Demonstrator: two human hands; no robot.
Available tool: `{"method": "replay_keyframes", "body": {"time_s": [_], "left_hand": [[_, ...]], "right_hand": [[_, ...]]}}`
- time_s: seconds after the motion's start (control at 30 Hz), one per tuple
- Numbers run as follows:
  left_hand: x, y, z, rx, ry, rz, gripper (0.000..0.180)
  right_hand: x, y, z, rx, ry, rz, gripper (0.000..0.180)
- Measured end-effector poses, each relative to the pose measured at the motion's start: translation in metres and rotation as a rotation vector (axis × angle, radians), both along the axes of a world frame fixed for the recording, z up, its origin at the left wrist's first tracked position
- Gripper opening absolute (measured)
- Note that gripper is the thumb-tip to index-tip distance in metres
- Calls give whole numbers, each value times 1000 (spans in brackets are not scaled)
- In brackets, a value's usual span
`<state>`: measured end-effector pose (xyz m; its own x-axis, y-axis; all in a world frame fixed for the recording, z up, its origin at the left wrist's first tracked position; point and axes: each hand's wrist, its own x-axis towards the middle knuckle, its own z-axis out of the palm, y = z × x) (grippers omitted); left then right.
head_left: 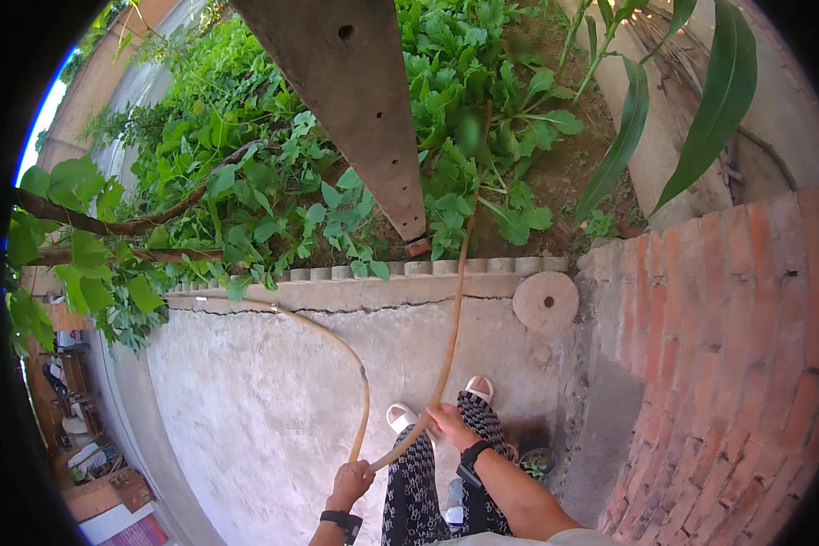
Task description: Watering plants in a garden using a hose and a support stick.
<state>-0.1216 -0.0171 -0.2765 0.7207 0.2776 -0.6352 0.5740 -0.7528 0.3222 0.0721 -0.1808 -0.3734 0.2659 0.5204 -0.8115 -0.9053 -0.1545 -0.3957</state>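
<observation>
A long tan hose (454, 332) runs through both my hands. My left hand (348, 486), low in the view, is closed around it where it bends. From there one stretch curves up and away to the left, lying over the concrete. My right hand (449, 424) grips the hose a little farther forward and to the right, in front of my legs. Beyond that hand the hose reaches over the scalloped edging (409, 269) and in among the leafy green plants (446, 82), where its far end is hidden by leaves.
A concrete post (350, 86) rises by the bed's edge. A round stone disc with a hole (544, 317) lies before the edging. The brick wall (737, 364) borders the right, and a dark pot with greenery (537, 464) stands beside my right leg. Vines (86, 264) hang at left.
</observation>
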Motion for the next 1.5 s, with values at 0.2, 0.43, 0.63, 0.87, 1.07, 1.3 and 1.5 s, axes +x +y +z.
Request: {"method": "replay_keyframes", "body": {"time_s": [0.2, 0.43, 0.63, 0.87, 1.07, 1.3, 1.5], "left_hand": [[-60, 15, -5, 233, 300, -148, 46], [-161, 49, -24, 6, 218, 285, 34], [-173, 40, -29, -349, 11, 795, 30], [-201, 39, -10, -475, 1, 971, 29], [-245, 31, 6, -505, 56, 1261, 24], [-236, -23, 40, -489, 129, 1613, 26], [-189, -78, 68, -540, 64, 1702, 29]], "right_hand": [[-73, 1, -57, 12, -713, 691, 21], [-76, -36, -26, -167, -365, 307, 19], [-57, -59, -3, -357, -326, 288, 19], [-85, -38, 18, -298, -278, 306, 21], [-105, -30, 22, -290, -356, 460, 22], [-77, -27, 33, -213, -283, 541, 20], [3, -42, 58, -190, -408, 664, 20]]}}
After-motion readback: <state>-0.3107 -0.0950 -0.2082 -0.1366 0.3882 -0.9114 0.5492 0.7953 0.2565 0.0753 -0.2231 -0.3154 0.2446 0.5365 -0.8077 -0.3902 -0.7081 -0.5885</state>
